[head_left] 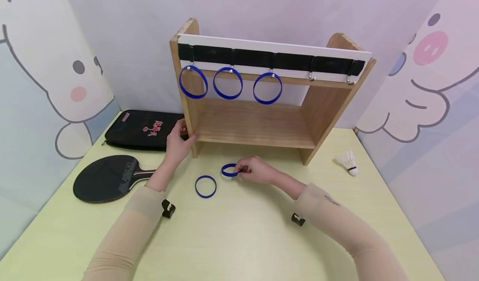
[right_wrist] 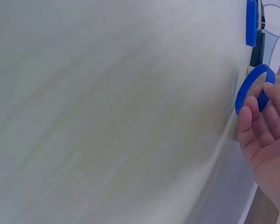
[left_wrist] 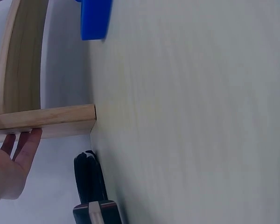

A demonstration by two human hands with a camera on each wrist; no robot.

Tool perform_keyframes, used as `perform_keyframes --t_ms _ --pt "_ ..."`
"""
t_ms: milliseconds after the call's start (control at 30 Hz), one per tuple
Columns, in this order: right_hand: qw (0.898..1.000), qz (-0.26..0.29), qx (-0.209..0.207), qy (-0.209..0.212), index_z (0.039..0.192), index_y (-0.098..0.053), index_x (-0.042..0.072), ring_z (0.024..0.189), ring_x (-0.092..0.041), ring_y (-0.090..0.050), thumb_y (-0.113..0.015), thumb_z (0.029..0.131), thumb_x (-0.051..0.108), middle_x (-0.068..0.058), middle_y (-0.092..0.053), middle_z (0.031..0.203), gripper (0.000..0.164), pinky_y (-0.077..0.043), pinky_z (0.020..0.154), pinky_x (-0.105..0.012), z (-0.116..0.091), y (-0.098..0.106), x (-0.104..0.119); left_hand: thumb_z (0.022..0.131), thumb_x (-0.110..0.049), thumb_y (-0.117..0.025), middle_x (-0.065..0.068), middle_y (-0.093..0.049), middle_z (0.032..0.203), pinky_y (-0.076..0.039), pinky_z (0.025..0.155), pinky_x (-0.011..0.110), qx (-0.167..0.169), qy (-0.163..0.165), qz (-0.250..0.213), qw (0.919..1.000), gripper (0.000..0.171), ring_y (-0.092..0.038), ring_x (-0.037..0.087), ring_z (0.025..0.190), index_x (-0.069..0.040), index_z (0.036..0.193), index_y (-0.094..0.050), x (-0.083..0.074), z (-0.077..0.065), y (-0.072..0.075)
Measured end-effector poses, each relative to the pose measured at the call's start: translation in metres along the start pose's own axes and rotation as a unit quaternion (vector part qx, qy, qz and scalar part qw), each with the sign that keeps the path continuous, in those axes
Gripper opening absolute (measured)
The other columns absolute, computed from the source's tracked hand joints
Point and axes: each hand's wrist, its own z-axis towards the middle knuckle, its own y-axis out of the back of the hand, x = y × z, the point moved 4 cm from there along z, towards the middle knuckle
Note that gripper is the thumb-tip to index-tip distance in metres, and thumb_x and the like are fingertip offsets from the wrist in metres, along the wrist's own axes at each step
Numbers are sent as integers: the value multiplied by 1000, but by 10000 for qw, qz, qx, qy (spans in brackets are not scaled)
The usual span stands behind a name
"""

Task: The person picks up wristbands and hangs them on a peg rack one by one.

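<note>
My right hand pinches a blue wristband-like ring between thumb and fingers, just above the table. In the right wrist view the ring is tilted up at the fingertips. My left hand grips the left side panel of a wooden shelf, thumb on the front edge and fingers on the outer side. Another blue ring lies flat on the table. From metal hooks on the shelf's front strip hang a left ring, a middle ring and a right ring.
Two hooks at the strip's right, one and another, carry nothing. A black paddle case and a table tennis bat lie at the left. A shuttlecock lies at the right. Walls stand behind and on both sides.
</note>
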Motion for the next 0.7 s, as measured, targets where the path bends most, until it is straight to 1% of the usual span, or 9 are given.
perform_keyframes --t_ms 167,300,500,700 --pt "9993 283 -106 -211 96 -68 10 74 -6 -61 -67 85 7 2 -69 84 11 -53 62 -19 -8 6 1 88 -15 -65 19 -55 124 -53 84 51 13 16 -16 10000 50 -59 34 106 -9 134 -45 -1 0 0" --pt "9980 461 -239 -349 99 -67 11 75 -6 -59 -68 85 8 4 -68 85 15 -50 57 -20 -15 13 3 89 -15 -64 19 -55 124 -53 84 51 28 3 -16 10000 50 -58 34 106 -8 134 -45 -1 0 0" --pt "9965 648 -477 -236 99 -67 12 70 -8 -57 -71 82 7 3 -67 82 18 -45 52 -20 -22 22 6 89 -14 -64 20 -54 125 -53 85 52 45 -22 -1 10000 50 -58 35 107 -7 134 -44 -3 -1 0" --pt "9970 480 -591 -138 98 -67 16 68 -7 -55 -72 83 11 4 -66 87 17 -44 50 -20 -30 33 14 89 -14 -64 19 -54 125 -53 84 52 59 -31 -19 10000 50 -58 35 107 -7 134 -44 -3 -1 0"
